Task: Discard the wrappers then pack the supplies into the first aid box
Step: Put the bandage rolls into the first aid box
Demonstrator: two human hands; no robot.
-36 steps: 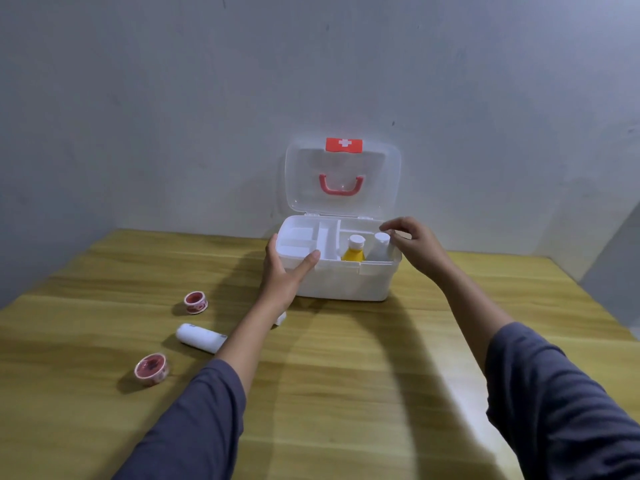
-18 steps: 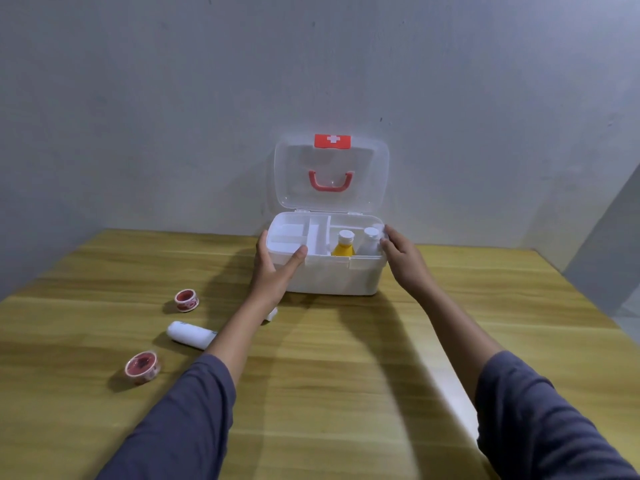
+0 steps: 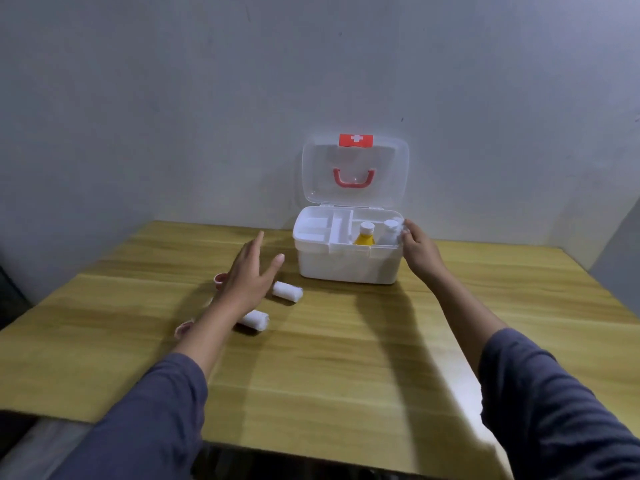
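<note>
The first aid box (image 3: 346,265) is seen at the back of the wooden tabletop (image 3: 346,358), against the wall, with its clear lid (image 3: 355,174) raised upright. The right hand (image 3: 420,252) is laid against the box's right end, fingers curled at the rim beside the white bottle (image 3: 388,233); whether the grip is closed on anything cannot be told. The left hand (image 3: 251,271) is held spread and released above the tabletop, left of the box and apart from it, with nothing grasped.

The box is white, with a red handle and a red cross latch on the lid. Two bottles are stood in its right compartment: one yellow bottle (image 3: 364,236) and the white one. Two white bandage rolls (image 3: 286,291) are lain just beside the left hand. Two pink tape rolls (image 3: 219,278) are partly hidden behind the left hand and arm.
</note>
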